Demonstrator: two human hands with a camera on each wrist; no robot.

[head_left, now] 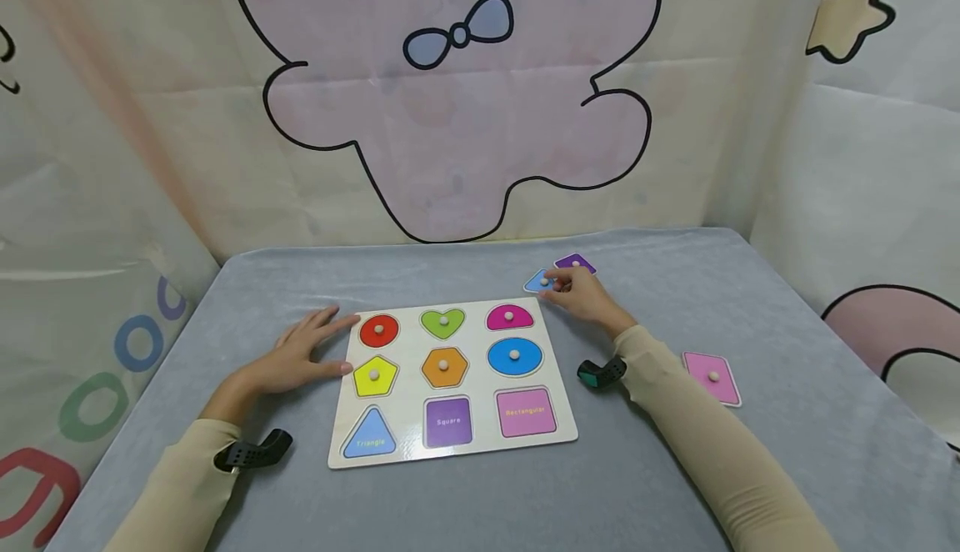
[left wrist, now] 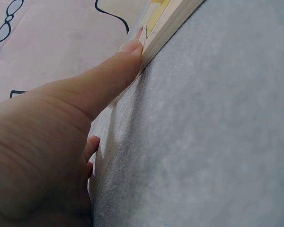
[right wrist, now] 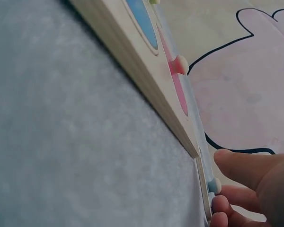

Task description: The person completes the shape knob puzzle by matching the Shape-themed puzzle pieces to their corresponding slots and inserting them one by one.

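A white puzzle board (head_left: 408, 398) lies on the table with shape pieces and recesses. My left hand (head_left: 300, 356) rests at its left side, fingers spread and thumb on the edge; the left wrist view shows the thumb (left wrist: 116, 78) against the wooden rim. Past the board's top right corner, my right hand (head_left: 581, 295) reaches to a blue triangle piece (head_left: 534, 283) with a small knob (right wrist: 215, 186). Its thumb and fingers stand around the knob, the thumb apart from it in the right wrist view. A purple piece (head_left: 576, 262) lies just behind, partly covered by the hand.
A pink rectangle piece (head_left: 712, 377) lies to the right, beside the right sleeve. Knobbed pieces fill the board's upper two rows; triangle, square (head_left: 448, 421) and rectangle recesses in the bottom row show printed labels. Cloth covers the table (head_left: 480, 502); a printed curtain hangs behind.
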